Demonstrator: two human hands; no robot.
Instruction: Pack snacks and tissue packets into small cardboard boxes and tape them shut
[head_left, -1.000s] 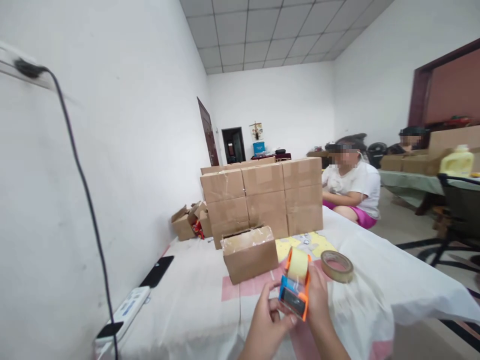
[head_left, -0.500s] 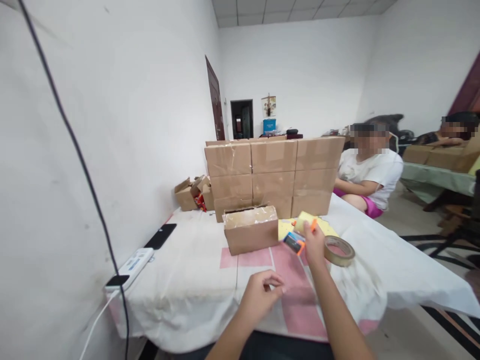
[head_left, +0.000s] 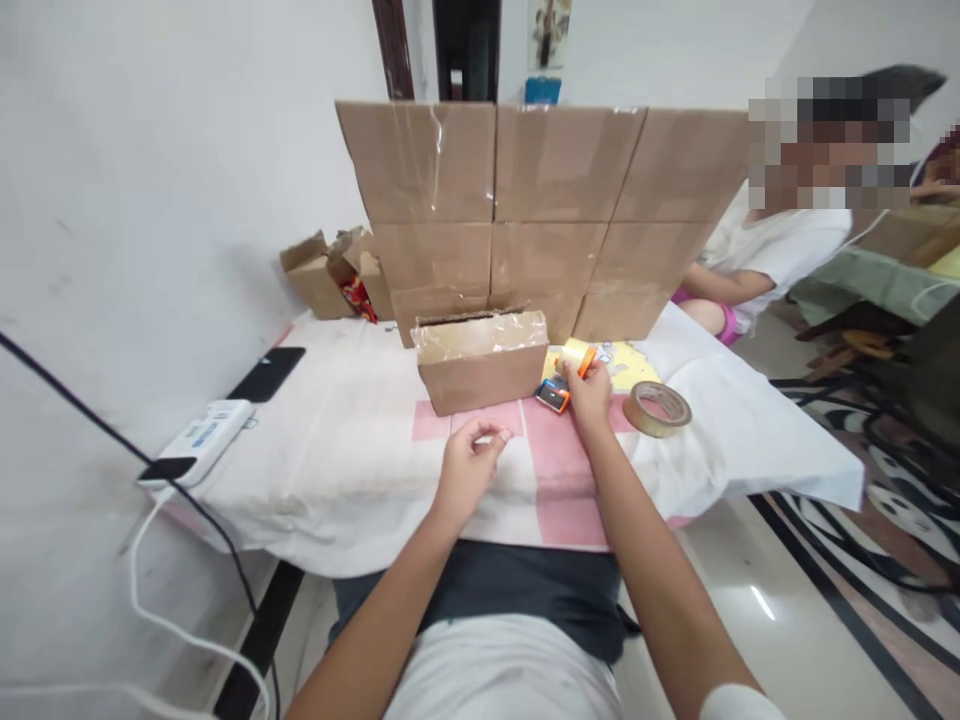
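My right hand [head_left: 592, 395] is closed around a tape dispenser [head_left: 555, 394], with orange and blue parts and a pale yellow roll [head_left: 577, 355]. It is just over the table, right of a small cardboard box [head_left: 484, 368]. That box stands upright on the cloth, shiny tape along its top edge. My left hand [head_left: 472, 455] hovers in front of the box with thumb and fingertips pinched together; nothing shows between them. A wide roll of brown packing tape [head_left: 658, 410] lies flat to the right of my right hand.
Stacked taped cartons [head_left: 540, 215] form a wall behind the small box. Opened cartons [head_left: 319, 280] stand at the left, near a black phone [head_left: 268, 374] and a white power strip [head_left: 202, 440] with cables. A yellow sheet [head_left: 630, 368] lies by the stack. Another person [head_left: 787, 250] sits at right.
The view has tilted down and come closer to the table. My right hand has lowered the tape dispenser toward the cloth beside the small box. My left hand's fingertips have drawn together.
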